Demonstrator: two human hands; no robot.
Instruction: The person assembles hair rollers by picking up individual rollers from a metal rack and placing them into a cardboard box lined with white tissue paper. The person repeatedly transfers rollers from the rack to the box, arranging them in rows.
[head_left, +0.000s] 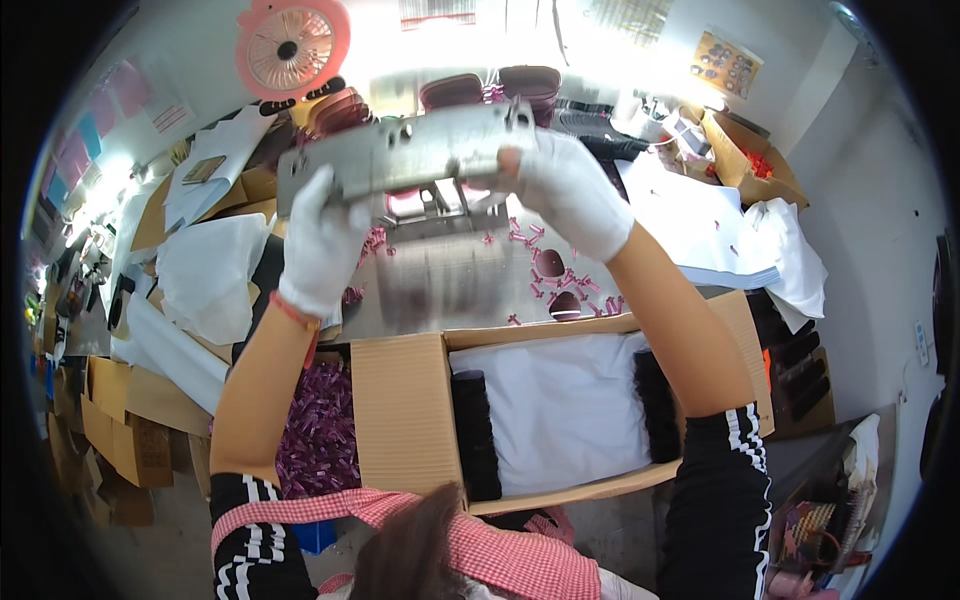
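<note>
Checked pink-and-white cloth point(500, 545) sits closest, an apron across my chest, with black sleeves striped in white on both arms. Just beyond it lies the open cardboard box point(400, 400), my landmark: corrugated brown flaps folded out, a smooth white sheet point(560, 400) lining its inside, and a dark, bristly-looking stack standing at each inner end, the left stack point(475, 430) and the right stack point(655, 400).

Left of the box lies a heap of small purple plastic pieces point(320, 430), glossy and tube-like. Beyond the box, on the grey table point(440, 290), more of those pink-purple bits point(560, 285) are scattered loose.

Above the box's far edge I hold up a long flat metal plate point(410, 150), dull grey, scuffed, with small holes and a bracket at its top edge. My left hand point(320, 245), in a white knit glove, has its grip closed on the plate's lower left end. My right hand point(570, 190), gloved alike, has its grip closed round the plate's right end. The plate is clear of the table, tilted slightly up to the right.

Far behind the box hangs a round pink fan point(292, 45).
</note>
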